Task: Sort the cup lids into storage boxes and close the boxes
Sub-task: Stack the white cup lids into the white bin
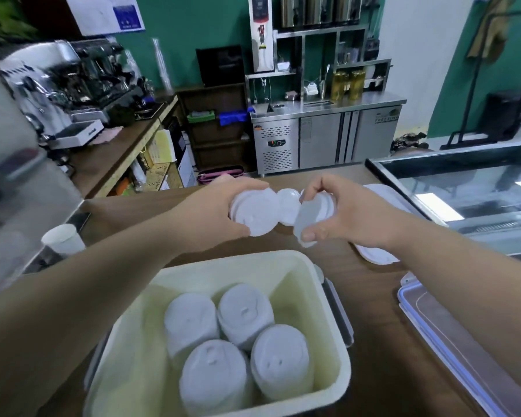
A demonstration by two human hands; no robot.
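Note:
An open cream storage box stands on the wooden counter right below me, with several stacks of white cup lids upright inside it. Above the box's far rim, my left hand grips a short stack of white lids. My right hand holds another stack of lids, thumb under it. Between the two hands, more white lids lie on the counter behind.
A flat white box lid lies to the right behind my right hand. A clear box lid with a blue seal lies at the lower right. A glass display case stands right, a paper cup left.

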